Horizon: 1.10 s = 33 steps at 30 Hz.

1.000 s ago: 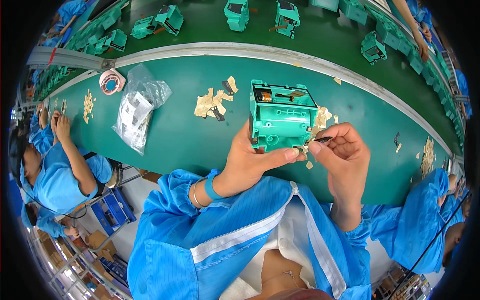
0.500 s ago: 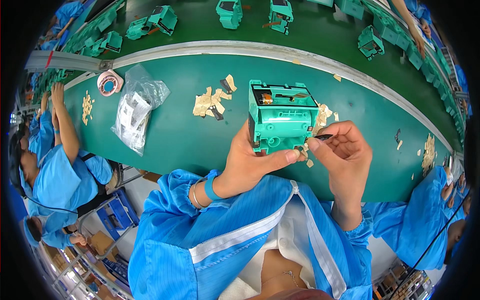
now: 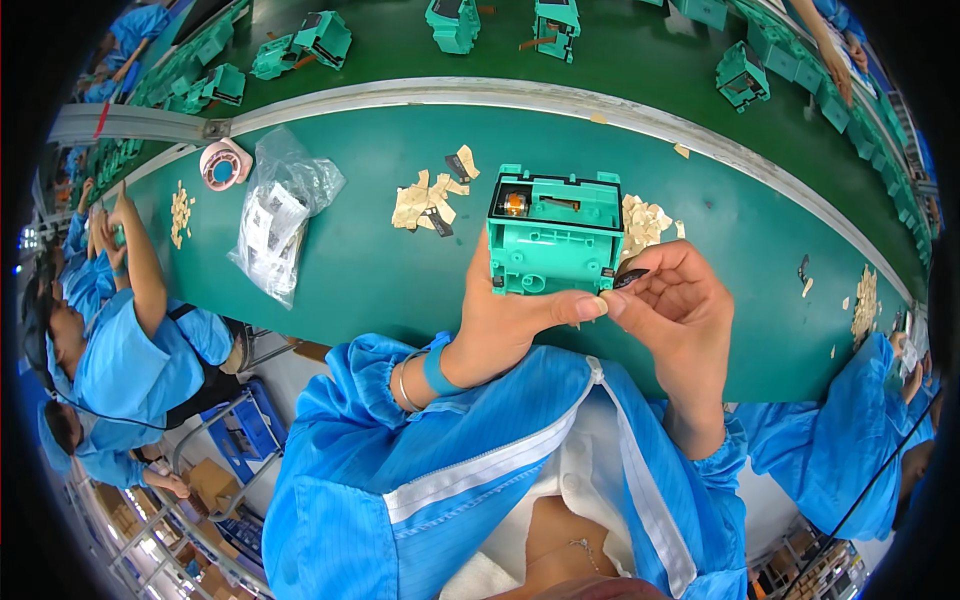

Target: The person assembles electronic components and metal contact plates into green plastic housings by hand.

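Observation:
A green plastic housing (image 3: 555, 250) with a black-edged opening and a copper-coloured part inside is gripped from below and behind by my left hand (image 3: 510, 320). The left thumb lies along its lower front edge. My right hand (image 3: 675, 310) pinches a small black strip (image 3: 630, 277) between thumb and fingers at the housing's lower right corner. The right thumb tip meets the left thumb there. What the strip's inner end touches is hidden. Behind the housing, to the right, lies a pile of cream paper scraps (image 3: 645, 222).
Cream scraps with black pieces (image 3: 430, 203) lie left of the housing, beyond them a clear plastic bag (image 3: 285, 215) and a pink tape roll (image 3: 222, 165). Past a metal rail (image 3: 450, 92), more green housings (image 3: 743, 77) stand on a green conveyor. Co-workers in blue (image 3: 130, 340) sit on both sides.
The housing has tilted and come slightly lower and left, showing less of its front. My right hand has moved a little left with the black strip, bringing its thumb against my left thumb.

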{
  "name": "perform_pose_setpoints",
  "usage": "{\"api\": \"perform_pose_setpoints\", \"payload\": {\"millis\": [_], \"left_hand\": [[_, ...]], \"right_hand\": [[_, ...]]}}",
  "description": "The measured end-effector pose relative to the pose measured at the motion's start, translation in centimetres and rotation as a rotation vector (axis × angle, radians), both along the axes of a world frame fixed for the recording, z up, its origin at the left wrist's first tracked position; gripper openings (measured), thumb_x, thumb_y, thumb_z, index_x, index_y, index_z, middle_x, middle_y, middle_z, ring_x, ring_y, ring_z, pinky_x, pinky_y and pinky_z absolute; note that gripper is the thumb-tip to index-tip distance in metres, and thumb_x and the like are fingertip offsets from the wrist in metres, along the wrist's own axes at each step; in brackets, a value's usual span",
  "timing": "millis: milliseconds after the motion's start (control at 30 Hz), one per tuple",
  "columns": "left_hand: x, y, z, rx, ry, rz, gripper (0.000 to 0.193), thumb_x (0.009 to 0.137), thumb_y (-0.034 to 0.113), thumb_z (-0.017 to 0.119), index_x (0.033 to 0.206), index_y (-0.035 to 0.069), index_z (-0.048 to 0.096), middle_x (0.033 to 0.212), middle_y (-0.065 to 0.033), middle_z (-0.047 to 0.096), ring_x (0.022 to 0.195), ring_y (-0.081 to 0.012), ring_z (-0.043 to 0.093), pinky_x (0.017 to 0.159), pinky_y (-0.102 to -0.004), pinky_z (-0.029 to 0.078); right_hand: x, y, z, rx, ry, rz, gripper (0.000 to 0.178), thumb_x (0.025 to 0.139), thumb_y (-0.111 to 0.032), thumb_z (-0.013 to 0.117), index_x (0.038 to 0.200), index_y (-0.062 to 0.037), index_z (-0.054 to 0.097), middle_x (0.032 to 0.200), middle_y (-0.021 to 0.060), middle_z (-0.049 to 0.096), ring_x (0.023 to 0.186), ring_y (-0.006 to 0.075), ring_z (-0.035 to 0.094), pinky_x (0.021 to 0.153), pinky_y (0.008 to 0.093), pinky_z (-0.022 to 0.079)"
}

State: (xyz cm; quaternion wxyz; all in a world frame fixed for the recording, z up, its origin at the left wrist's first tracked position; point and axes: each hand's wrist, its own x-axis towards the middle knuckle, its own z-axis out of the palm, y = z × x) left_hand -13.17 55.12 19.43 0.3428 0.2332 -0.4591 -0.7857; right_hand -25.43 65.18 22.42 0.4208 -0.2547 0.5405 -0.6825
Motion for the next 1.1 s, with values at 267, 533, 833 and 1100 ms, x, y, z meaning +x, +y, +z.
{"api": "perform_pose_setpoints", "payload": {"millis": [267, 533, 833, 1100], "left_hand": [[1.1, -0.9, 0.1, 0.349, 0.089, -0.243, 0.042, 0.074, 0.003, 0.072, 0.111, -0.002, 0.053, 0.092, -0.0141, 0.064, 0.062, -0.0141, 0.057, 0.051, -0.0250, 0.048], [1.6, -1.1, -0.3, 0.427, -0.004, -0.294, 0.069, 0.072, 0.014, 0.075, 0.130, 0.004, 0.039, 0.113, -0.0132, 0.057, 0.103, -0.0215, 0.058, 0.054, -0.0214, 0.047], [0.9, -0.3, -0.3, 0.464, 0.107, -0.223, 0.043, 0.073, 0.009, 0.074, 0.109, 0.000, 0.054, 0.091, -0.0117, 0.061, 0.063, -0.0140, 0.056, 0.051, -0.0252, 0.047], [1.1, -0.6, -1.1, 0.634, 0.270, -0.354, 0.049, 0.074, 0.014, 0.076, 0.114, 0.004, 0.050, 0.098, -0.0060, 0.058, 0.074, -0.0120, 0.055, 0.050, -0.0233, 0.047]], "right_hand": [[-1.0, 1.2, 2.1, 0.128, 0.100, 0.128, 0.031, 0.093, -0.018, 0.054, 0.117, 0.0024, 0.055, 0.083, 0.0042, 0.063, 0.071, 0.0076, 0.056, 0.062, 0.0203, 0.045], [-0.8, 1.1, 0.0, -0.226, 0.762, -0.170, 0.045, 0.074, -0.020, 0.076, 0.109, 0.0020, 0.058, 0.083, 0.0069, 0.055, 0.072, 0.0126, 0.052, 0.061, 0.0240, 0.043], [0.8, -1.2, -1.0, -0.244, 0.775, -0.234, 0.017, 0.072, -0.004, 0.074, 0.084, -0.0013, 0.062, 0.079, 0.0091, 0.056, 0.071, 0.0205, 0.053, 0.060, 0.0284, 0.042], [1.0, -1.5, -1.1, -0.230, 0.755, -0.243, 0.012, 0.074, -0.001, 0.071, 0.082, -0.0014, 0.062, 0.078, 0.0094, 0.056, 0.069, 0.0211, 0.051, 0.060, 0.0287, 0.041]]}}
